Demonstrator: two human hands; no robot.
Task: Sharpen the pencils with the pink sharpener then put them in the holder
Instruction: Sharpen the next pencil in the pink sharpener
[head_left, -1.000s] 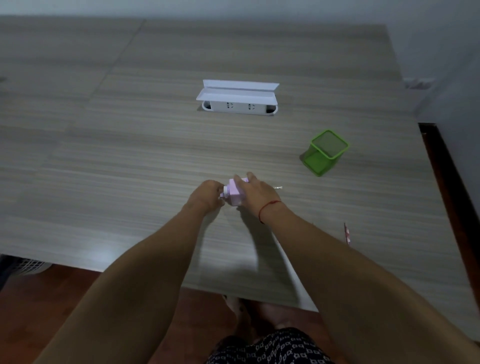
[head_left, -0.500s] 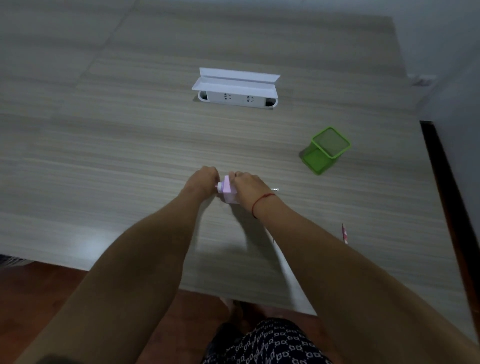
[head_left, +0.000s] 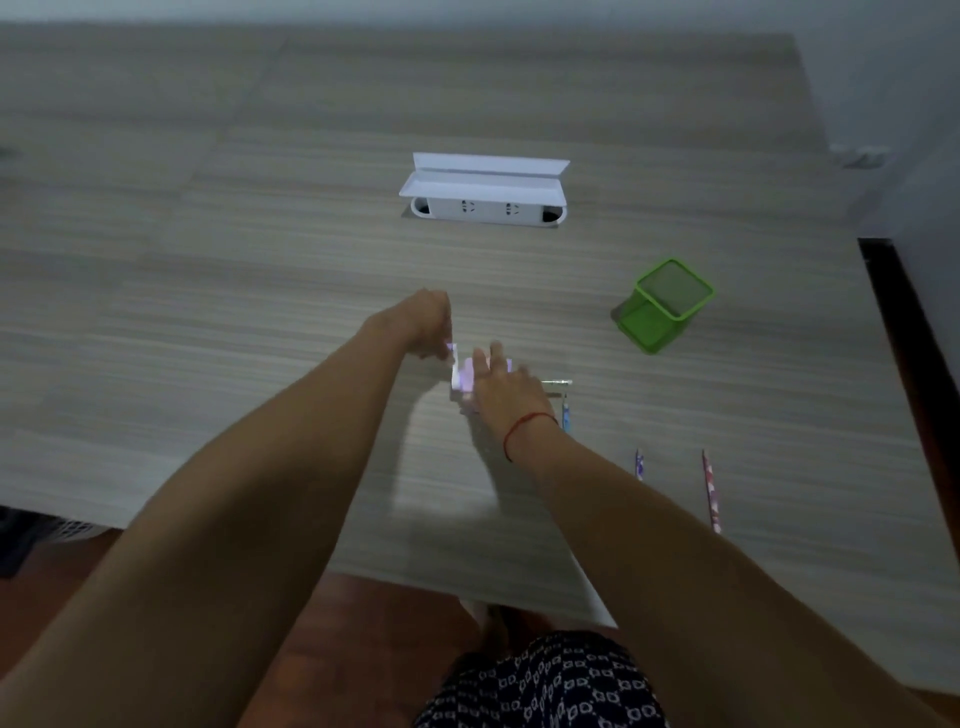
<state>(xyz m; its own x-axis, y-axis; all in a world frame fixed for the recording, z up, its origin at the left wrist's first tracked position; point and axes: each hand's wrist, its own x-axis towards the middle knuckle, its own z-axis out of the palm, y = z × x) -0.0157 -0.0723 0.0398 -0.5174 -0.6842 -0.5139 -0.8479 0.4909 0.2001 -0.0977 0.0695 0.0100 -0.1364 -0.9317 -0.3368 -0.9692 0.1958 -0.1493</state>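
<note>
The pink sharpener (head_left: 464, 382) stands on the wooden table (head_left: 208, 312), blurred by motion. My right hand (head_left: 506, 387) lies over its body and holds it down. My left hand (head_left: 418, 325) is raised at its left side, with the fingers curled round the crank handle (head_left: 453, 356). One pencil (head_left: 557, 383) sticks out of the sharpener to the right, past my right hand. The green mesh holder (head_left: 667, 306) stands to the right and farther back, with nothing visible in it.
Three more pencils lie right of my right forearm: a blue one (head_left: 566, 415), a purple one (head_left: 639, 463) and a pink one (head_left: 710, 491). A white socket box (head_left: 485, 195) with a raised lid sits farther back. The table's near edge crosses under my forearms.
My left hand has swung up and away from the table on the crank handle. My right hand stays on the sharpener. The view has shifted and shows more pencils at the right.
</note>
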